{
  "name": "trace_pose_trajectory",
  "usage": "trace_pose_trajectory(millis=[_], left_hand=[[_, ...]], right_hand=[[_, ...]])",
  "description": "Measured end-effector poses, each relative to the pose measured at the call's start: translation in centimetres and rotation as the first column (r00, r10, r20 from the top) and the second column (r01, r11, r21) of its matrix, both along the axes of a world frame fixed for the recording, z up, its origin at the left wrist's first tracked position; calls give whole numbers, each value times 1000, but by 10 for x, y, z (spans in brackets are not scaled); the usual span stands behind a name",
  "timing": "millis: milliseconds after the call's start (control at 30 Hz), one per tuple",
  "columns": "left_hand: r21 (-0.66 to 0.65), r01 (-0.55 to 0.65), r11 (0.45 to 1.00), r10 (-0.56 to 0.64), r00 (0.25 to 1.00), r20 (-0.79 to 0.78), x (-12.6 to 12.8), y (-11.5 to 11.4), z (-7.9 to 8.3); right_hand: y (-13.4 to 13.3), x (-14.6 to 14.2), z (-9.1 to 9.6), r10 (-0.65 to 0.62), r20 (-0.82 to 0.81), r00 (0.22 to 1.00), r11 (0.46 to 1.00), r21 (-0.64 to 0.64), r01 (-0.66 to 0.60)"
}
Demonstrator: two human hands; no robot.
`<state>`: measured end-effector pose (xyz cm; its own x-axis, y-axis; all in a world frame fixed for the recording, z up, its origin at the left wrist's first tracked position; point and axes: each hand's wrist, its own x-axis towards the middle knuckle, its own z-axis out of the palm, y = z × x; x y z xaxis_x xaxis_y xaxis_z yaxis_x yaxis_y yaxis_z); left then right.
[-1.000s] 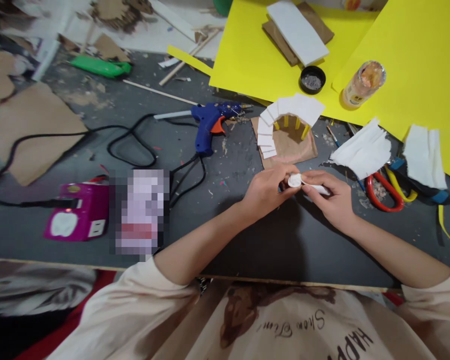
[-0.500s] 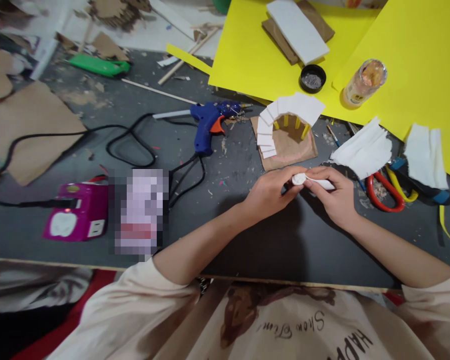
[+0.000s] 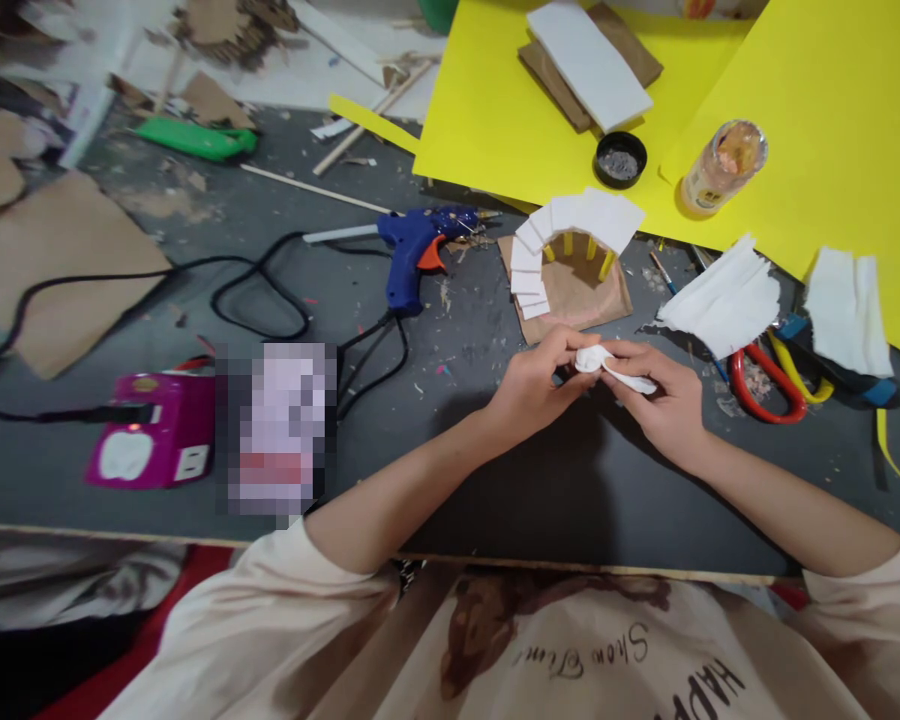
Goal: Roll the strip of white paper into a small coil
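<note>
Both hands are meeting at centre right of the frame, just above the dark worktop (image 3: 495, 500). The left hand (image 3: 534, 385) is pinching the rolled end of a white strip (image 3: 607, 365) between thumb and fingertips, while the right hand (image 3: 664, 400) is gripping the flat tail of the same strip — so both are clamped on it, and it is hanging between them clear of the surface.

Judging by the curl, the strip is only partly rolled: one end is coiled tight, the tail is still lying straight. Just above the hands, a small model (image 3: 570, 265) is sitting on a brown card base — a white arc of steps on yellow posts; whether it is complete I cannot tell.

Further out, a blue glue gun (image 3: 416, 250) is lying left of the model, its black cord looping toward a pink box (image 3: 150, 445) at lower left. White paper (image 3: 724, 300) and red scissors (image 3: 769, 385) are lying to the right. Yellow sheets (image 3: 832, 150) are covering the upper right, carrying a jar (image 3: 722, 165) and a black cap (image 3: 620, 160). A green knife (image 3: 199, 138) is lying at upper left among cardboard scraps. Nothing is blocking the hands, though the model is standing close behind them.
</note>
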<state>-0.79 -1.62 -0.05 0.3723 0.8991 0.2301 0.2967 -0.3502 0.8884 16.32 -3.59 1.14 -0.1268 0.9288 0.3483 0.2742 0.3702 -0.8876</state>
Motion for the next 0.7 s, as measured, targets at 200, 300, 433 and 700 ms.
trace_pose_trajectory(millis=[200,300,433,700], left_hand=[[95,-23,995,27,999,-33,0,-1,-2],[162,-7,987,23,995,-99,1,-1,0],[216,85,973,-46,983,-178,3,-1,4],[224,83,971,-40,982,-186,2,1,4]], right_hand=[[1,-1,-1,19,48,999,1000,5,-19],[2,0,-1,-1,48,999,1000,-31,3],[3,1,-1,-54,24,998,998,-40,55],[9,4,-2,-78,1,997,996,-35,78]])
